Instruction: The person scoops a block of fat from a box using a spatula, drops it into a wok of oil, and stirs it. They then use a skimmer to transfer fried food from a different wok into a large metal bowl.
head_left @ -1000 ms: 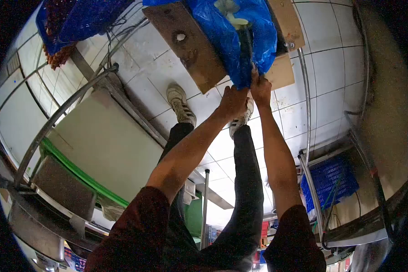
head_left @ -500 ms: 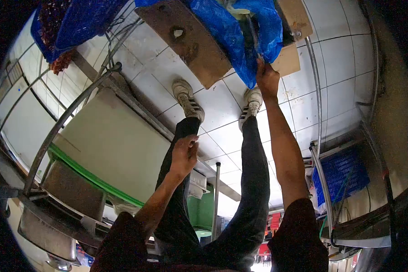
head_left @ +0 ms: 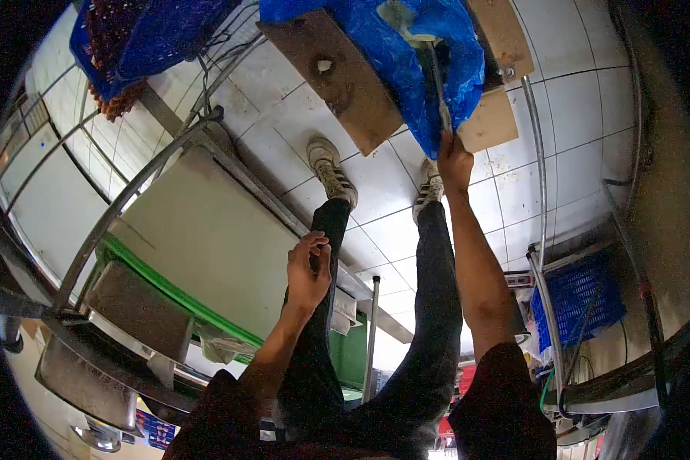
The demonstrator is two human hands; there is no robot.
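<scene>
Head view, looking down past your own legs to a pale tiled floor (head_left: 514,207).

Right hand (head_left: 454,162): arm stretched forward, fingers closed on the lower edge of the blue plastic sheet (head_left: 429,61), just where a thin dark rod or strip (head_left: 437,84) runs down the sheet's fold. Whether your fingers pinch the rod as well as the plastic cannot be told.

Left hand (head_left: 308,270): drawn in near your left thigh, well apart from the right hand, fingers curled loosely together. It seems to hold nothing, but the fingertips are too small to be sure.

Blue plastic sheet: draped over a wooden board (head_left: 341,80) at the top of the frame, hanging past the board's near edge. A second, paler wooden board (head_left: 489,119) shows just right of the sheet, beside your right hand.

Feet: two light sneakers (head_left: 331,172) planted on the tiles, just below the board.

Left side: a large pale flat panel (head_left: 207,238) with a green edge (head_left: 169,303), framed by a curved metal tube (head_left: 123,203). A blue net bag of dark reddish produce (head_left: 123,38) lies top left.

Right side: a blue plastic crate (head_left: 571,307) held within a metal frame (head_left: 540,192).
</scene>
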